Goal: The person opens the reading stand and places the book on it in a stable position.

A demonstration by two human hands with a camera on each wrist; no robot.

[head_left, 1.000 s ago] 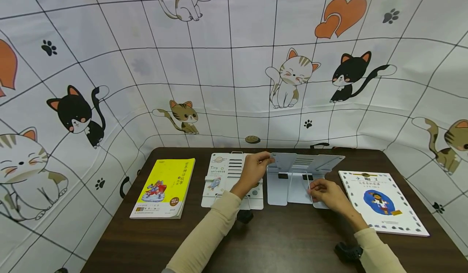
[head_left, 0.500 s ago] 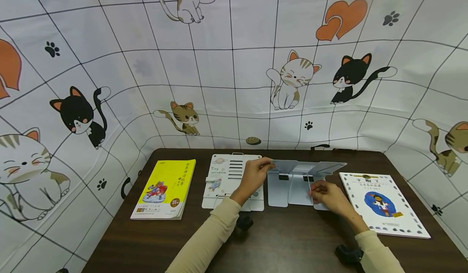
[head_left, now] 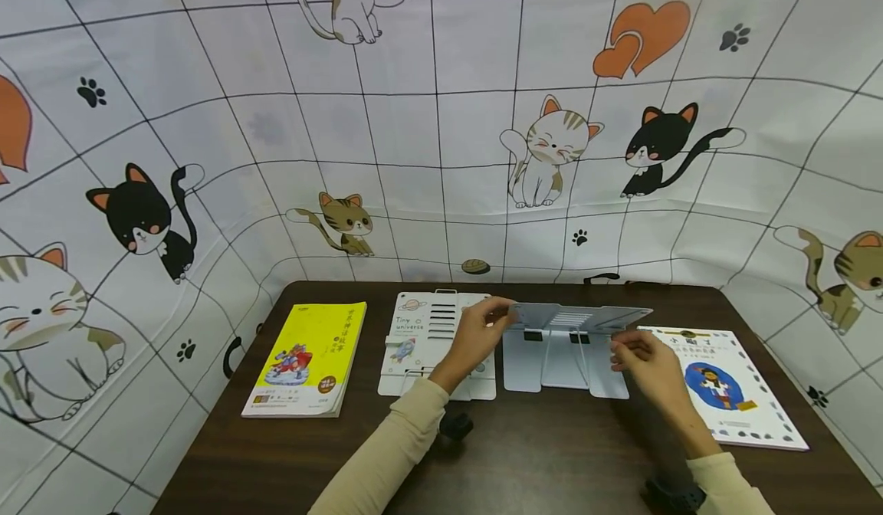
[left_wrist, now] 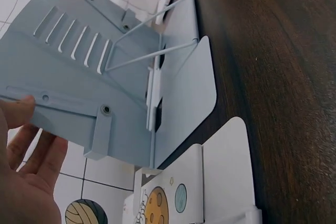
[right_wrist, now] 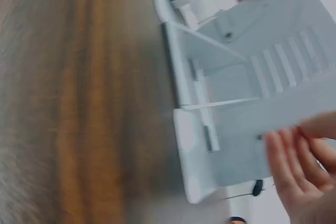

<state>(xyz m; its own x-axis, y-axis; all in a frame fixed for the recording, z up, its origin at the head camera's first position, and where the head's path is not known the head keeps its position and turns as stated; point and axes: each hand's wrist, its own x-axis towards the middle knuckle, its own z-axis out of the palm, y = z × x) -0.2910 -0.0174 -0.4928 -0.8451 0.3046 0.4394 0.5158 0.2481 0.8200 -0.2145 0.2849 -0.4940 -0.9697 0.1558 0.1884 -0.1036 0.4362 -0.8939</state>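
A grey-blue metal book stand [head_left: 552,373] stands on the table with its slotted panel [head_left: 582,315] tilted up over its base. A wire prop [left_wrist: 152,56] spans from the slots to the front of the base. My left hand [head_left: 476,339] pinches the panel's left edge, thumb on the near face and fingers behind. My right hand [head_left: 645,365] is by the panel's right side, fingers loosely bent and holding nothing; it is blurred in the right wrist view. A white book stand [head_left: 407,346] printed "Tiny universe" lies flat to the left, partly hidden by my left arm.
A yellow book [head_left: 306,358] lies at the table's left. On the right lies a white book [head_left: 727,388] with a blue oval picture, close to my right hand. The dark wooden table [head_left: 552,461] ends at a cat-print curtain [head_left: 441,132] behind.
My right hand has let go of the wire prop and moved right and slightly up to the panel's side. The panel has tilted lower, with my left hand still on its edge.
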